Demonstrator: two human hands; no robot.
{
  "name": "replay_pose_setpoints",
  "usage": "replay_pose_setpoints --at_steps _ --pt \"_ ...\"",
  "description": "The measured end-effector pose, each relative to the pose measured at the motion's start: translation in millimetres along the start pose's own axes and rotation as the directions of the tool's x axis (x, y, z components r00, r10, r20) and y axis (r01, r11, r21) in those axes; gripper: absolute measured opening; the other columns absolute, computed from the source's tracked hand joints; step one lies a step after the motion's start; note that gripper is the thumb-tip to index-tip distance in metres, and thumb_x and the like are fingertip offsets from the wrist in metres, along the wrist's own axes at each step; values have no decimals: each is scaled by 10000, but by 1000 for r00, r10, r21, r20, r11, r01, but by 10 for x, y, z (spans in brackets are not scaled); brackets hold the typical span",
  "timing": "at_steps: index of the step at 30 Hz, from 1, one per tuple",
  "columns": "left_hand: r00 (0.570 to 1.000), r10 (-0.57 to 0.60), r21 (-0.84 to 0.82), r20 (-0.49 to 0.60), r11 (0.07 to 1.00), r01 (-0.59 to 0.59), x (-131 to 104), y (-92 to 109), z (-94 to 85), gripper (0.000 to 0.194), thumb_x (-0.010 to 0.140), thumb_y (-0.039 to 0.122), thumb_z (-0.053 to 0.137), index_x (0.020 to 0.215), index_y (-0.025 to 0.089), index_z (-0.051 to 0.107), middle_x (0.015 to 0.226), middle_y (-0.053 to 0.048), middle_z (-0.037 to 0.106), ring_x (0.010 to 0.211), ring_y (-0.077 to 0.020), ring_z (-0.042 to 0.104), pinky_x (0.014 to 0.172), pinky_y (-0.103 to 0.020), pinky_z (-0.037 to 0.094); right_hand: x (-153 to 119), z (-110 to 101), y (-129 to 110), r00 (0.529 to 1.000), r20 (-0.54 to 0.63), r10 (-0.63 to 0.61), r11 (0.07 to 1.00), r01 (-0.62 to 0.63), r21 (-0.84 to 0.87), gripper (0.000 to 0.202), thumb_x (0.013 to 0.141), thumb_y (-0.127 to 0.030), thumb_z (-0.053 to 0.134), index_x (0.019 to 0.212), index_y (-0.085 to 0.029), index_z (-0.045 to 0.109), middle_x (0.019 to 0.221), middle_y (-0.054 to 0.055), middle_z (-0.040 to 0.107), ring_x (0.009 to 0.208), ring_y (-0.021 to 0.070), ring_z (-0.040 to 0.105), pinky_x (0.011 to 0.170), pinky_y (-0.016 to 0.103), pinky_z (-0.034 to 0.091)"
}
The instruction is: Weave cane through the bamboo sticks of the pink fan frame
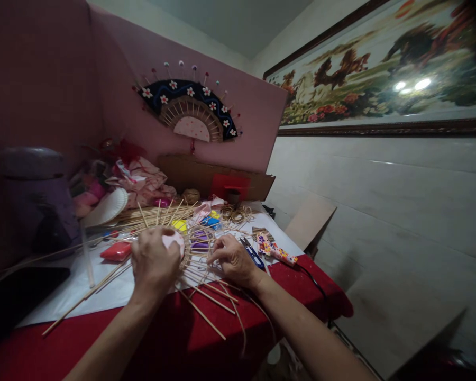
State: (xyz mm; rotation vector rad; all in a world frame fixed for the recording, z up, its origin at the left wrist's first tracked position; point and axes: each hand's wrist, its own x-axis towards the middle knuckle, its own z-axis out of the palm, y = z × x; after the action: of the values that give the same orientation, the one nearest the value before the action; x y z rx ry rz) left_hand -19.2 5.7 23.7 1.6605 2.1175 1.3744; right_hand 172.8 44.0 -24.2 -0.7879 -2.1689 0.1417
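Toward the front of the table lies a weaving of thin sticks (212,292) that fan out from a pale pink disc (173,241), with rows of brown cord around the disc. My left hand (156,259) is closed over the left side of this weaving and hides part of the disc. On the right side, my right hand (234,259) pinches with thumb and forefinger, seemingly on a thin cord (241,323) that trails down over the red cloth; its exact grip is small and hard to see. Blue thread snips (252,253) lie just beyond my right hand.
A flower-patterned glue gun (275,250) with a black cable lies at the right edge. Red (116,252) and blue clay packs, loose sticks and a twine ball (191,196) lie behind. A dark flat object (27,288) is at left; a finished fan (192,108) hangs on the board.
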Motion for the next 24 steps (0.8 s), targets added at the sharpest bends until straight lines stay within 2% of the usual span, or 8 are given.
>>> replay_pose_setpoints --at_steps 2,3,4,6,8,11,19,24 --pt "990 -124 -49 -70 991 121 109 -47 -31 367 709 234 550 1055 111 563 1124 -237 531 1187 -415 407 949 -538 333 0 -1 -1 1000 2 3 1000 -3 3 329 638 58 595 711 -230 737 764 4 565 792 155 504 741 279 393" --pt "973 -223 -179 -52 961 211 151 -65 -39 392 660 221 609 1036 125 552 1130 -225 529 1213 -422 384 974 -553 305 0 0 -1 1000 2 4 1000 -4 4 322 641 53 596 711 -229 736 764 5 564 793 155 503 740 278 393" --pt "952 -304 -293 -33 914 281 181 -78 -41 393 600 179 657 977 148 552 1092 -194 549 1207 -413 399 977 -548 310 -1 1 -1 1000 3 6 1000 -6 5 320 643 51 593 713 -227 735 765 6 563 795 156 503 738 276 394" --pt "922 -382 -427 63 825 371 214 -91 -31 319 548 102 668 833 178 545 904 -115 604 1043 -360 545 871 -494 430 -4 5 0 1000 5 9 1000 -9 5 326 643 54 582 715 -225 734 762 7 561 790 154 502 732 272 393" --pt "899 -406 -494 163 755 430 222 -96 -14 241 563 61 642 729 189 522 700 -45 592 744 -267 626 636 -376 511 -8 11 1 1000 9 11 1000 -11 4 334 640 57 567 713 -227 729 762 5 564 789 153 502 730 269 393" --pt "856 -456 -574 245 644 507 225 -113 -4 241 591 41 642 686 197 485 571 13 534 472 -168 546 392 -243 425 -12 20 8 1000 15 13 1000 -13 6 335 634 56 546 705 -224 717 769 4 574 795 155 508 741 272 395" --pt "759 -486 -663 432 399 633 257 -138 -22 187 606 -38 663 584 111 552 482 -18 570 382 -117 532 309 -163 379 -7 18 -17 1000 -18 19 999 -18 49 330 602 52 515 692 -214 688 740 1 600 780 159 525 721 266 412" --pt "734 -446 -696 512 285 659 246 -94 -23 154 671 -54 583 589 77 573 466 -38 586 344 -136 533 292 -208 420 -8 -15 -58 998 -62 12 995 -5 99 367 593 60 471 697 -216 689 752 10 616 779 163 532 736 285 416"
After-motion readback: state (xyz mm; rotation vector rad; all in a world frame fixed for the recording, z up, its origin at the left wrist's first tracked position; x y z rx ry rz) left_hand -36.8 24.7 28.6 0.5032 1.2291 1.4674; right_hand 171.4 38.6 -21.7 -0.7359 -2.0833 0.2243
